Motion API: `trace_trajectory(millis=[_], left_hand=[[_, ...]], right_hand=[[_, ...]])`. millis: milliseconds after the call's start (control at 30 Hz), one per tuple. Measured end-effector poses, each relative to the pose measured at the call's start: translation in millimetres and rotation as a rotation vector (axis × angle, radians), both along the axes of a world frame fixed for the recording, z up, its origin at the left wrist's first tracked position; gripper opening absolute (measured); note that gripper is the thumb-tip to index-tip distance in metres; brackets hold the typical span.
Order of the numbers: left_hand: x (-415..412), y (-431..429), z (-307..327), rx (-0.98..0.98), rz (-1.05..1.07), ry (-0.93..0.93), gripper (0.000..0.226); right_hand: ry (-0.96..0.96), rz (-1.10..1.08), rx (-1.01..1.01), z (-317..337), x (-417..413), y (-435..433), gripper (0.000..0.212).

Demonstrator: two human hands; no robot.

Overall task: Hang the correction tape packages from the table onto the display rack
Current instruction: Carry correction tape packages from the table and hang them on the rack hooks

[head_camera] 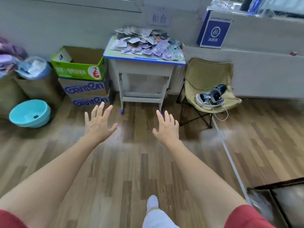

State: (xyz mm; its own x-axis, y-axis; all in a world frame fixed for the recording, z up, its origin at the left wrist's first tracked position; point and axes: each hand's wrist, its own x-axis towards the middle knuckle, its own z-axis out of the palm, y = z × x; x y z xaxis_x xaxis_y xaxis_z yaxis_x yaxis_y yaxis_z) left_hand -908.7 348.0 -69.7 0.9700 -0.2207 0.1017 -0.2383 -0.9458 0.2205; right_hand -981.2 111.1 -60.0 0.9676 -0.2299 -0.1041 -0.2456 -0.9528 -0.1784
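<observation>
A heap of correction tape packages, grey and purple, covers a small school desk with a blue-edged top against the far wall. My left hand and my right hand are stretched out in front of me over the wooden floor, fingers spread and holding nothing. Both hands are well short of the desk. A dark metal frame shows at the bottom right corner; I cannot tell whether it is the display rack.
Left of the desk stand a green open carton on stacked cardboard boxes, bags and a turquoise basin. A beige folding chair with headsets stands to the right. A white cable strip crosses the floor.
</observation>
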Motion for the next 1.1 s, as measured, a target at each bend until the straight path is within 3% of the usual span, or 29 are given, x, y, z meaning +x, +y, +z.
trace_trajectory(millis=[333, 700, 1100], left_hand=[[179, -56, 8, 0.038, 0.025, -0.027, 0.072], [360, -119, 23, -0.047, 0.036, -0.009, 0.075], [634, -165, 29, -0.066, -0.017, -0.03, 0.074]], right_hand=[[-0.07, 0.002, -0.003, 8, 196, -63, 0.072], [-0.086, -0.088, -0.032, 26, 398, -129, 0.072], [-0.124, -0.16, 0.026, 40, 644, -173, 0.073]])
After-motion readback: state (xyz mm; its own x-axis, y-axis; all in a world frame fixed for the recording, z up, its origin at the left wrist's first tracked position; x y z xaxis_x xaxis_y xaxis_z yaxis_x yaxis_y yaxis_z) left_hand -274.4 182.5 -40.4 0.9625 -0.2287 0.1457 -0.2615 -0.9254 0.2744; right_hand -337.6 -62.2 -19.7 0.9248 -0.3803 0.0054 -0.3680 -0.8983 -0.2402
